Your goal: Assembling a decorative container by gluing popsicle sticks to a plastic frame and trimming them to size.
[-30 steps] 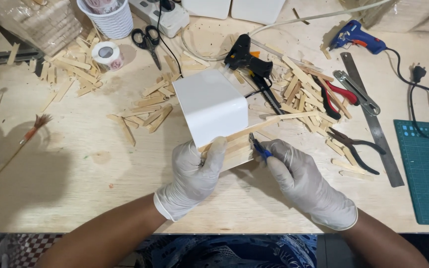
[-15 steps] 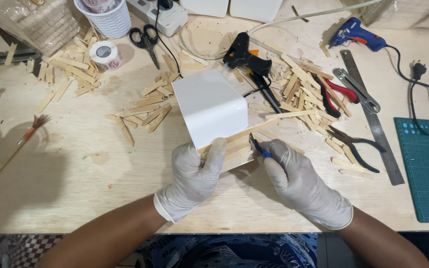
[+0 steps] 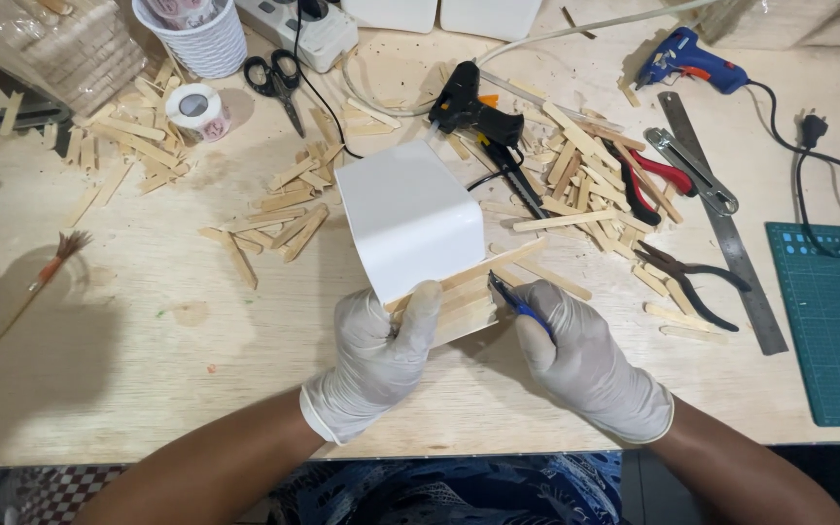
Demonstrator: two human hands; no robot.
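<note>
A white box-shaped form lies tilted on the wooden table, with flat wooden sticks laid along its near edge. My left hand, in a white glove, grips that near edge and presses its thumb on the sticks. My right hand, also gloved, holds a small blue-handled tool whose tip touches the sticks at the box's right corner.
Loose wooden sticks lie scattered left and right of the box. Behind it are a black glue gun, scissors, a tape roll and a white cup. To the right are pliers, a steel ruler, a blue glue gun and a green mat. A brush lies at the left.
</note>
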